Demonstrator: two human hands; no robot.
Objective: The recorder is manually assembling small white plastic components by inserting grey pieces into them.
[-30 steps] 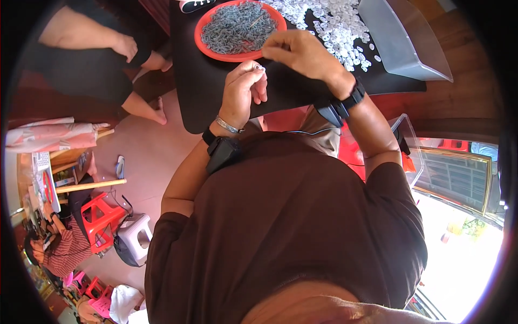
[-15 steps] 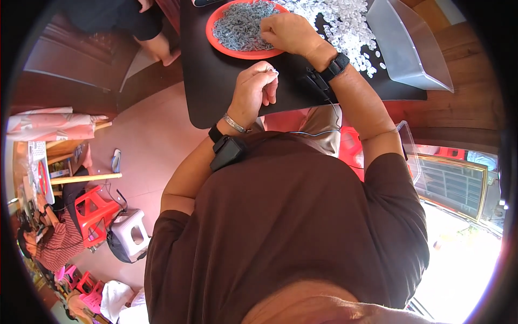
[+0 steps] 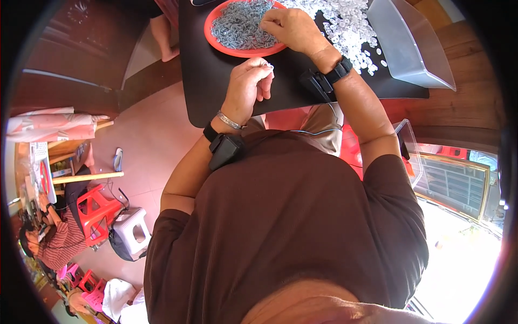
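Above black table [image 3: 205, 89], left grip [image 3: 244, 85] pinches whitish piece [image 3: 270, 66]; right grip [image 3: 295, 32], pressed together, overhangs red tray [image 3: 237, 52].

Your right fingers [image 3: 271, 26] were over a round red tray [image 3: 245, 53] of grey pieces [image 3: 237, 24]; your left fingers [image 3: 258, 73] pinched a tiny whitish piece [image 3: 270, 66].

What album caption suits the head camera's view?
Right hand at a red tray of small grey pieces, left hand holding something pale.

red tray [image 3: 245, 53], grey pieces [image 3: 240, 24] (heaped) inside, clear oval pieces [image 3: 348, 27] scattered beside
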